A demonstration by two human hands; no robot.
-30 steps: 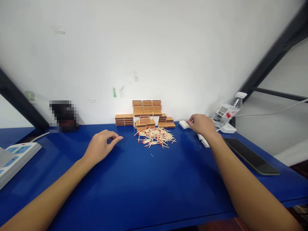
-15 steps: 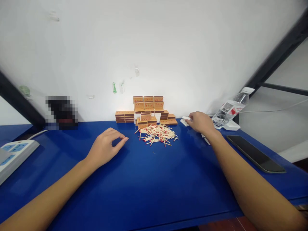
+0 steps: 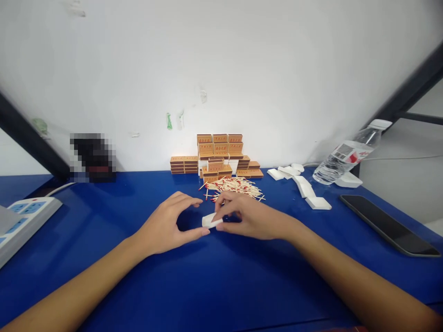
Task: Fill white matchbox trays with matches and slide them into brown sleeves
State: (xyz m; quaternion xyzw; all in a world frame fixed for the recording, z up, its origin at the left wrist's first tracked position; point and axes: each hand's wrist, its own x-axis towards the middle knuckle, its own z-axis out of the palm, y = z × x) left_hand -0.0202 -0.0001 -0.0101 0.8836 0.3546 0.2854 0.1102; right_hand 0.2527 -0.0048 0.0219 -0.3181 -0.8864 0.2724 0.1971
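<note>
My right hand (image 3: 246,216) pinches a small white matchbox tray (image 3: 210,220) just above the blue table (image 3: 214,276), near its middle. My left hand (image 3: 169,225) curls around the tray's left end, thumb tip touching it and fingers arched over it. Just behind both hands lies a loose heap of red-tipped matches (image 3: 235,186). Orange matchbox sleeves (image 3: 218,154) are stacked against the white wall behind the heap. More white trays (image 3: 301,184) lie scattered to the right of the matches.
A clear water bottle (image 3: 349,154) lies tilted at the back right beside a white charger. A black phone (image 3: 389,224) lies flat near the right edge. A white power strip (image 3: 24,219) sits at the left edge, a dark blurred object (image 3: 92,157) behind it.
My right hand has come from the white trays at the back right to the table's middle, carrying one tray. My left hand has moved right to meet it and touches the tray.
</note>
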